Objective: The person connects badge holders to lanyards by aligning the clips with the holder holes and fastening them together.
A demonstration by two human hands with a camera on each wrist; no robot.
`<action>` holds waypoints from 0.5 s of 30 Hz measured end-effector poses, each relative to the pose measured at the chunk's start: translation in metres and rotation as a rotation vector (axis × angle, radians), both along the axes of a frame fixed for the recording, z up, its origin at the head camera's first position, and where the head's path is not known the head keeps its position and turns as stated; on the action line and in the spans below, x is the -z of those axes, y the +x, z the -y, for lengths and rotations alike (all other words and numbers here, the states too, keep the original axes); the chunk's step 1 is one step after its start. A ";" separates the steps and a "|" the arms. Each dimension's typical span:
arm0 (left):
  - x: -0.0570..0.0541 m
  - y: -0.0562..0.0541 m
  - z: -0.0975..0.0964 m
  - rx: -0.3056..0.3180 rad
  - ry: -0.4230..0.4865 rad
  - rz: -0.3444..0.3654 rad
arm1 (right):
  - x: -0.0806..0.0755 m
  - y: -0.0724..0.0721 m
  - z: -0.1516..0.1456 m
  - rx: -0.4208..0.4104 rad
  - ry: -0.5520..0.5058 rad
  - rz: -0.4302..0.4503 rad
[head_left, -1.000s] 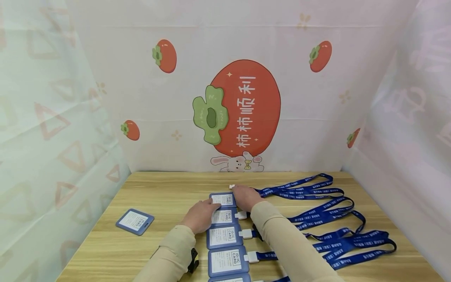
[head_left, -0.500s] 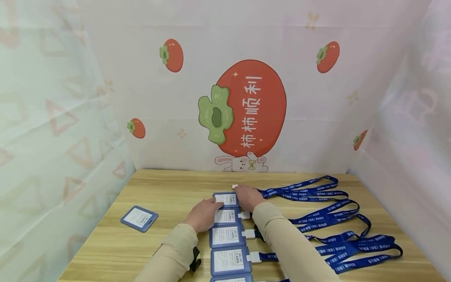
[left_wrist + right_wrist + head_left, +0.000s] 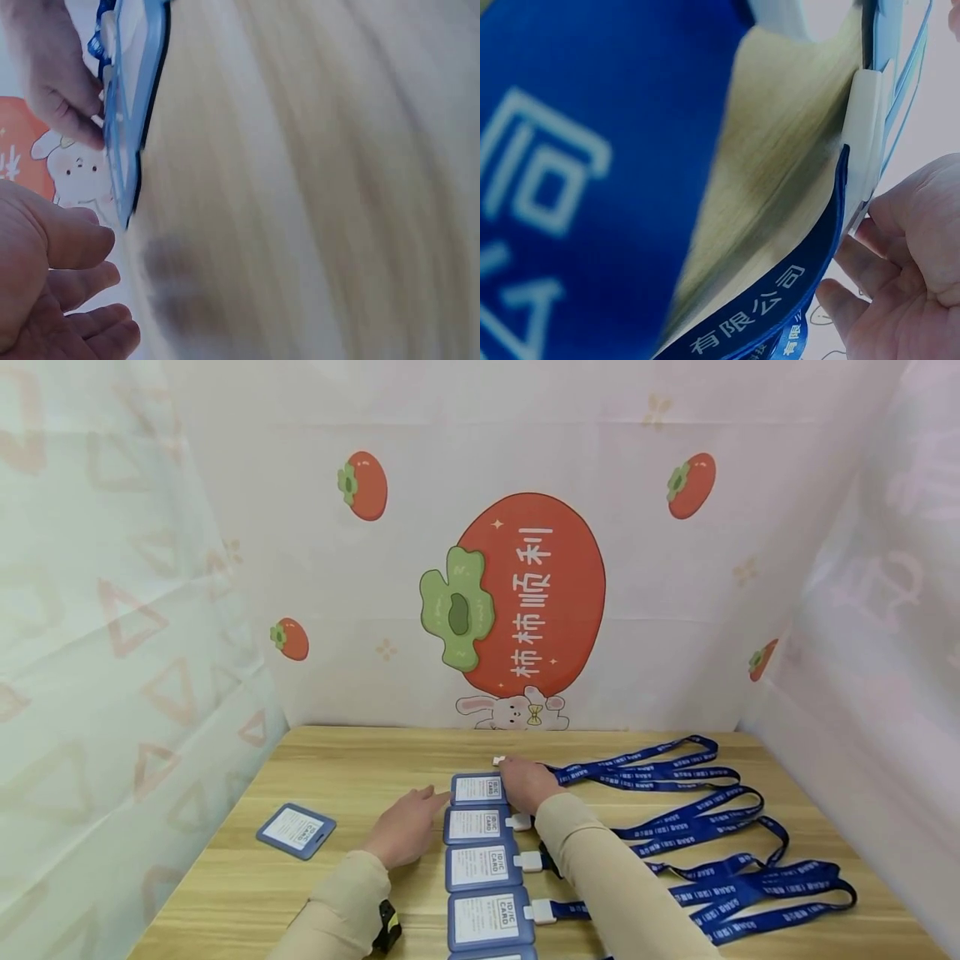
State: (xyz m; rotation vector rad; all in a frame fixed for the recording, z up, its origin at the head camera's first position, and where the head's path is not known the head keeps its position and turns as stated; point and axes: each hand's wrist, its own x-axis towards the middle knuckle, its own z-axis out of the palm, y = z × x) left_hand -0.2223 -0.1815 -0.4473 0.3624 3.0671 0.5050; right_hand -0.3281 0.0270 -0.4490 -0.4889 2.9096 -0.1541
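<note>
Blue ID card holders lie in a column on the table. In the head view my right hand [image 3: 527,783] is at the right edge of the farthest card holder [image 3: 478,789], pinching the white clip [image 3: 498,761] of the far blue lanyard [image 3: 645,772]. The right wrist view has the right hand's fingertips beside a white clip [image 3: 864,135], with a lanyard [image 3: 757,322] hanging below it. Just left of the column, my left hand [image 3: 405,828] holds nothing, its index finger pointing at the farthest holder's edge. Nearer holders, such as one card holder [image 3: 482,865], connect to white clips.
A single card holder [image 3: 296,831] lies apart at the left of the wooden table [image 3: 225,910]. Folded blue lanyards [image 3: 757,893] spread over the right side. Patterned cloth walls [image 3: 322,552] enclose the back and both sides.
My left hand has come off the farthest card holder and moved left, uncovering the left edges of the far holders. The right hand stays in place at the far lanyard's clip.
</note>
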 end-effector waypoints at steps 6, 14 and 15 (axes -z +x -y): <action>-0.005 0.007 0.019 -0.029 -0.031 -0.002 | -0.001 0.001 0.001 0.002 0.018 0.001; -0.013 0.019 0.047 -0.035 -0.038 -0.011 | -0.002 0.002 -0.001 0.004 0.017 -0.001; -0.014 0.021 0.051 -0.037 -0.038 -0.011 | -0.002 0.001 -0.001 0.004 0.016 -0.002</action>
